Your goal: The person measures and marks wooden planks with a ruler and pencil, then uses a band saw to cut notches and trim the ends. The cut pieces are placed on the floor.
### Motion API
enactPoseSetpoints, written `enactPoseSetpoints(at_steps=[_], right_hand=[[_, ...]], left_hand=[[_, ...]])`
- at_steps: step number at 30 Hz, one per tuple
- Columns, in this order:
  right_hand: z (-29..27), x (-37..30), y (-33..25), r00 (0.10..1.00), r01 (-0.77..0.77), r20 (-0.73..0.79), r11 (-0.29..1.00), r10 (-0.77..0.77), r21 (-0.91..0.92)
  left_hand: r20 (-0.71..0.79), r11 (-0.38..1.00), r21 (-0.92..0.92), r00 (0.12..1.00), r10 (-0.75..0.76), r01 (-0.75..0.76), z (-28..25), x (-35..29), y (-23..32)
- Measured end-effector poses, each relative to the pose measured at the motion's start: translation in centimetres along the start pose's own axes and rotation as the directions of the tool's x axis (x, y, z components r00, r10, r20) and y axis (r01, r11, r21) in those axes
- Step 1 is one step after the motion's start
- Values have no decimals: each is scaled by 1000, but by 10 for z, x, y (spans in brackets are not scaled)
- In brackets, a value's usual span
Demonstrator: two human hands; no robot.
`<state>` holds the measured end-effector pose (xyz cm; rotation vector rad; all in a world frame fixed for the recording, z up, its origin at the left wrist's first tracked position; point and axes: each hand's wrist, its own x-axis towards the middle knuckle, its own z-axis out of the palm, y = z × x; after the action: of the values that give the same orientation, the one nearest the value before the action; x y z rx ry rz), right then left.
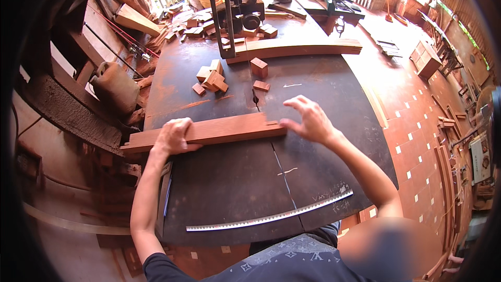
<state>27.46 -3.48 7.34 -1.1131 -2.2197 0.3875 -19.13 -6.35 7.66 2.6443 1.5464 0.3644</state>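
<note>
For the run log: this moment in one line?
left hand: grips near beam | right hand: open, by its right end | blocks: beyond, on table

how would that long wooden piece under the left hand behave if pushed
The long wooden piece looks thick, so it is probably stiff. Its squared edges suggest it would slide rather than roll across the flat tabletop.

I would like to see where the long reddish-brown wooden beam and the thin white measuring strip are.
Long reddish-brown wooden beam [225, 127]: head view, near the middle of its upper face.
Thin white measuring strip [271, 218]: head view, middle of its length.
</note>
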Motion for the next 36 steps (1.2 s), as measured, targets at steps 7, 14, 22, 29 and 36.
enactPoseSetpoints(at_steps=[7, 14, 22, 29, 36], right_hand=[[-16, -66, -31, 992, 3, 118, 943, 38, -332], [-67, -121, -4, 951, -212, 121, 888, 283, -409], [-143, -232, 23, 919, -383, -72, 833, 388, -400], [-209, -347, 35, 808, -588, -280, 700, 518, -405], [-246, -473, -18, 396, -916, -556, 275, 731, -292]], left_hand=[[35, 999, 1, 998, 43, -43, 24, 25, 97], [71, 991, -51, 990, 125, -121, 44, 57, 190], [51, 944, -151, 951, 305, -294, 75, 101, 306], [-2, 840, -173, 853, 522, -514, 103, 158, 417], [-389, 689, -123, 674, 628, -714, 110, 171, 452]])
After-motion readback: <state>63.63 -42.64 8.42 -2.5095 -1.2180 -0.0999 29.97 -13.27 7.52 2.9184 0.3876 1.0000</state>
